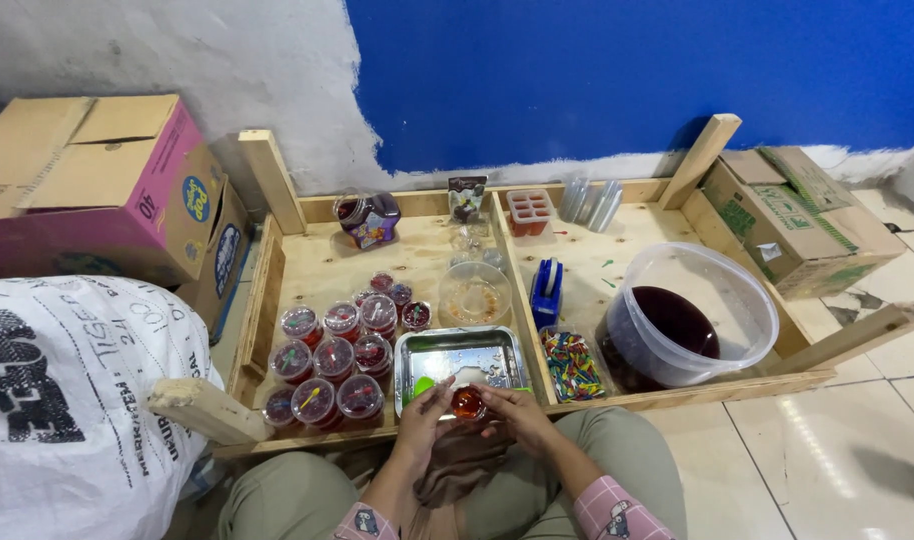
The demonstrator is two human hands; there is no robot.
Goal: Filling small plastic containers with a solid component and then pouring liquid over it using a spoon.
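A small red-filled cup point(467, 402) is held between both hands just above the near edge of the steel tray point(497, 348), directly in front of the person's lap. Largest in the scene, a low wooden frame point(317, 262) is laid on the floor and divided into two bays by a plank. In the right bay a big clear bucket point(747, 300) of dark red liquid is stood, with a pile of coloured sticks point(573, 364) and a blue tape dispenser point(546, 288) just beside it. In the left bay a cluster of lidded red cups point(329, 362) is packed together left of the tray, and a clear bowl point(474, 294) is set behind the tray. Cardboard boxes point(107, 180) and a white printed sack point(72, 400) are kept at the sides.

The left hand point(424, 412) is curled around the cup's left side, and its fingers are closed lightly on it; the right hand point(512, 410) is pressed to the cup's right side and top, with fingertips bent inward. The step in hand is judged to be the lidding or sealing of this one cup, though the lid itself cannot be made out. Even pressure around the rim would be called for, with the cup kept level so nothing is spilled.
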